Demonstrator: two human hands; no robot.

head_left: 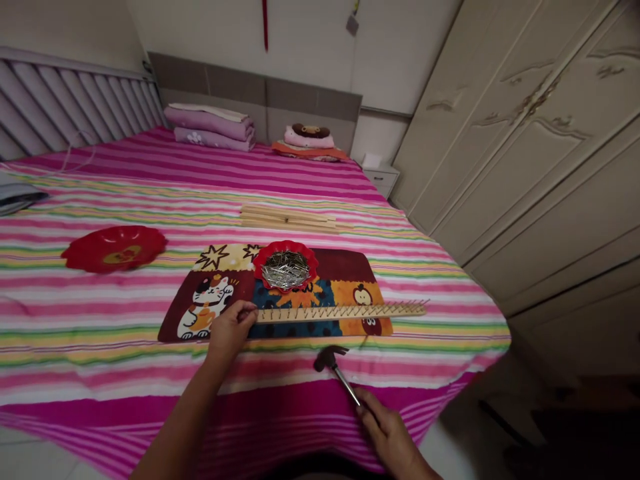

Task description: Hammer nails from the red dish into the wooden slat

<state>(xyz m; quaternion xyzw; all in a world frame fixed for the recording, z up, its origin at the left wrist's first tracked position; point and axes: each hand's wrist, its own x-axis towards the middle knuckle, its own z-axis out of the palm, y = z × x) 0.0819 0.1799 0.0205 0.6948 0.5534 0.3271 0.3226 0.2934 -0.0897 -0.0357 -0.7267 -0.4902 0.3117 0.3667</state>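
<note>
A wooden strip (345, 311) studded with a row of nails lies across a patchwork mat (345, 267) on the striped bed. My left hand (229, 329) pinches the strip's left end, fingers closed on it. My right hand (387, 433), near the bed's front edge, grips the handle of a small hammer (333, 363), whose dark head hangs just above the sheet in front of the strip. A red scalloped bowl (260, 267) full of metal nails sits on the mat right behind the strip.
More wooden strips (290, 219) lie stacked farther back. A second red dish (114, 248) rests to the left. Folded bedding (210, 125) and a plush toy (310, 137) sit at the headboard. Wardrobe doors (540, 133) stand close on the right.
</note>
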